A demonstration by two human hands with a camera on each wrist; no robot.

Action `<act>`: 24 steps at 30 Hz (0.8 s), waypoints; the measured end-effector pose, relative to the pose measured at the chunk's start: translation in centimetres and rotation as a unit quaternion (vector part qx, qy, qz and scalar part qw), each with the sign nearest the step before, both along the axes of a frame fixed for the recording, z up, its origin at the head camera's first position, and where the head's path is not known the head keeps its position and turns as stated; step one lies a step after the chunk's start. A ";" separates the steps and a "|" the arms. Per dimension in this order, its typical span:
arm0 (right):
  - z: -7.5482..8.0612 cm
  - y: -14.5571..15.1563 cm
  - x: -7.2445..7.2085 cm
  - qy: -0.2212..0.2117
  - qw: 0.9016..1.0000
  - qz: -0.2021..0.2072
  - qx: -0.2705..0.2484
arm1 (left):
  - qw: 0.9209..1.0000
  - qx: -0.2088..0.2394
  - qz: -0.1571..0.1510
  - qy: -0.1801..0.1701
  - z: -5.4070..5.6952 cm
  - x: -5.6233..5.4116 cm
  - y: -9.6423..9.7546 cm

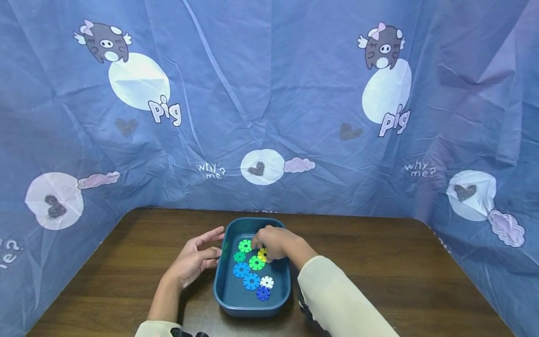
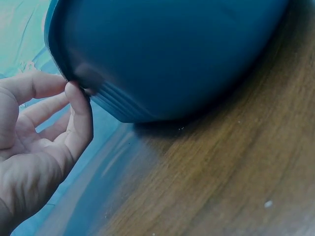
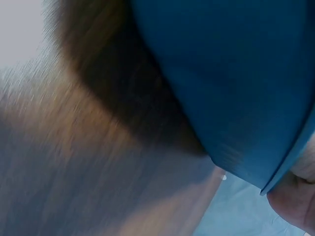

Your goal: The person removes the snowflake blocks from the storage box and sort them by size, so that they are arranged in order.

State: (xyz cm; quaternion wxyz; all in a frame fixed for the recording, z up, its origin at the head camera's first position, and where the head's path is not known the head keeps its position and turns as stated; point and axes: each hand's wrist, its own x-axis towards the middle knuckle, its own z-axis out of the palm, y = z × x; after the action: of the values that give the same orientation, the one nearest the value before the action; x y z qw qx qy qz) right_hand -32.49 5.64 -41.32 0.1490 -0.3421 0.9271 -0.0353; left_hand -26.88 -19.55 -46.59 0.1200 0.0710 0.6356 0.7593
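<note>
A dark blue-teal plastic bin holds several notched plastic discs. Beside its left wall is my left hand, fingers spread, with fingertips touching the rim. My right hand reaches over the right wall into the bin, fingers bent downward. A yellow disc lies partly under that hand; I cannot tell whether it is held. Near the fingertips is a bright green disc. Another bright green disc and a darker green disc lie close by. In the right wrist view, the bin hides most of the right hand.
Toward the bin's near end lie two blue discs, one being a mid-blue disc, plus a white disc and a dark blue disc. The bin stands on a brown wooden table. A blue printed curtain hangs behind and around the table.
</note>
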 end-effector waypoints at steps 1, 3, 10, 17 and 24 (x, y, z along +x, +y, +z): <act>0.0 -0.1 0.0 -0.002 1.000 -0.003 -0.002 | 1.000 0.000 0.000 -0.001 0.0 0.0 0.0; 0.0 -0.2 -0.1 -0.008 1.000 -0.009 -0.005 | 1.000 -0.001 0.001 -0.001 0.0 0.0 0.0; -0.2 -0.2 -0.2 -0.015 0.999 -0.019 -0.023 | 1.000 -0.001 0.001 -0.003 0.0 0.1 -0.1; -0.1 0.1 -0.4 -0.024 0.997 -0.022 -0.068 | 1.000 0.002 0.001 -0.001 0.0 0.0 0.0; 0.1 0.4 -0.6 -0.036 0.993 -0.017 -0.107 | 1.000 -0.001 -0.003 0.006 0.0 0.0 -0.1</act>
State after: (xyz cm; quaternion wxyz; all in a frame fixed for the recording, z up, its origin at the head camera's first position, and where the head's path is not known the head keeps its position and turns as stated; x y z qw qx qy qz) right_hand -33.07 6.00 -41.25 0.1445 -0.3389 0.9176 -0.1495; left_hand -26.86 -19.64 -46.58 0.1188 0.0777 0.6366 0.7580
